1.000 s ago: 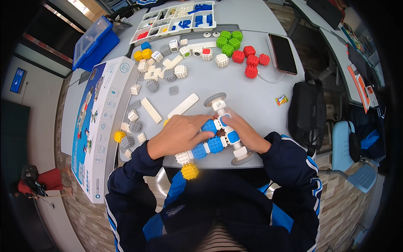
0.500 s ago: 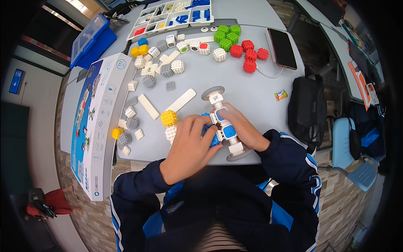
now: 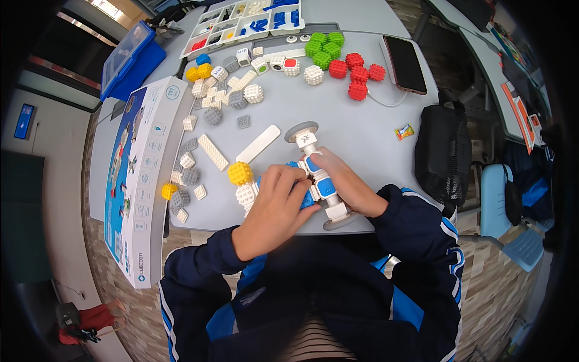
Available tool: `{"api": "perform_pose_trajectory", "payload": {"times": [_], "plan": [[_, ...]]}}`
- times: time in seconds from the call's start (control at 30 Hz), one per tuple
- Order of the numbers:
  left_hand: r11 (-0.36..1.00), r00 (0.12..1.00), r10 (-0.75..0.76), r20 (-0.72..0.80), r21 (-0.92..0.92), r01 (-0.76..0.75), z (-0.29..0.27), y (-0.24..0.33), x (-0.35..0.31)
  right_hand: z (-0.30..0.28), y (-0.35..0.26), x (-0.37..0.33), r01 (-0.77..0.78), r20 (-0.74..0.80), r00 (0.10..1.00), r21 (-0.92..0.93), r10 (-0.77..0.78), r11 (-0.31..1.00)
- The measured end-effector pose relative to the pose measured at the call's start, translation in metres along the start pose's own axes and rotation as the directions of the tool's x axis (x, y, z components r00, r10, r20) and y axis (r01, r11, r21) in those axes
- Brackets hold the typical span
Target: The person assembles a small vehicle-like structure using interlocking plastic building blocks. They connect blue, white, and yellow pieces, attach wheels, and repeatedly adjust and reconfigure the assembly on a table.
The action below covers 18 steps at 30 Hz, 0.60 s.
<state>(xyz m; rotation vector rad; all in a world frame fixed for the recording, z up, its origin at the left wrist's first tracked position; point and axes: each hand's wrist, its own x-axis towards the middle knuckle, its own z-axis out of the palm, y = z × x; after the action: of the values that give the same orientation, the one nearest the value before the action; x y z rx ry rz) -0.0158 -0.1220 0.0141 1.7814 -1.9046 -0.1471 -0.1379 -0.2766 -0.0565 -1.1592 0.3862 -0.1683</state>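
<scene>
Both hands are on a toy vehicle (image 3: pixel 326 187) built from blue, white and yellow blocks, at the table's near edge. It has a white-and-blue cross part with a grey-tyred wheel (image 3: pixel 301 130) at each end. My left hand (image 3: pixel 272 202) curls over the studded blue blocks in its middle, its fingers closed on them. Around the cross part between the wheels wraps my right hand (image 3: pixel 347 183), thumb on top. Left of my left hand show a yellow studded cube (image 3: pixel 240 173) and white studded blocks (image 3: pixel 245 195); their join to the vehicle is hidden by that hand.
Loose white and grey cubes (image 3: pixel 212 116) and flat white beams (image 3: pixel 259 143) lie to the left. Green cubes (image 3: pixel 322 60), red cubes (image 3: pixel 358 73) and a phone (image 3: pixel 404 65) are farther back. A large box (image 3: pixel 145 181) stands left, a black bag (image 3: pixel 443 158) right.
The vehicle stays in both hands, with only a slight shift of the fingers and parts. The whole view has moved a little. At the lower left, a person in red appears farther right.
</scene>
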Motion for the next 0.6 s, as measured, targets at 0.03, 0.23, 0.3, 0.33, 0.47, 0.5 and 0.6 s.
{"api": "perform_pose_trajectory", "payload": {"times": [0.03,0.23,0.3,0.33,0.47,0.5,0.6], "plan": [[1.0,1.0,-0.004,0.007,-0.008,0.005,-0.001,0.0,0.001,0.001,-0.001,0.0,-0.005,0.005,1.0,0.017,0.005,1.0],[1.0,0.996,-0.01,-0.085,0.012,0.011,-0.021,-0.007,-0.015,0.004,-0.007,-0.001,-0.059,0.024,0.998,0.119,0.057,0.991],[0.995,0.962,-0.095,-0.254,0.018,0.103,-0.031,-0.016,-0.035,0.004,-0.008,0.0,-0.079,0.001,0.997,0.126,0.08,0.989],[0.984,0.916,-0.162,-0.367,0.008,0.177,-0.032,-0.023,-0.044,0.005,-0.009,0.0,-0.08,0.0,0.997,0.115,0.081,0.99],[0.835,0.644,-0.505,-0.575,-0.513,0.196,0.006,-0.046,-0.06,0.008,-0.015,-0.001,-0.103,0.029,0.995,0.107,0.1,0.989],[0.709,0.608,-0.633,-0.479,-0.674,0.208,0.014,-0.046,-0.064,0.011,-0.016,-0.002,-0.105,0.045,0.994,0.119,0.1,0.987],[0.593,0.608,-0.702,-0.369,-0.776,0.214,0.03,-0.043,-0.061,0.023,-0.015,-0.004,-0.123,0.03,0.992,0.118,0.12,0.985]]}}
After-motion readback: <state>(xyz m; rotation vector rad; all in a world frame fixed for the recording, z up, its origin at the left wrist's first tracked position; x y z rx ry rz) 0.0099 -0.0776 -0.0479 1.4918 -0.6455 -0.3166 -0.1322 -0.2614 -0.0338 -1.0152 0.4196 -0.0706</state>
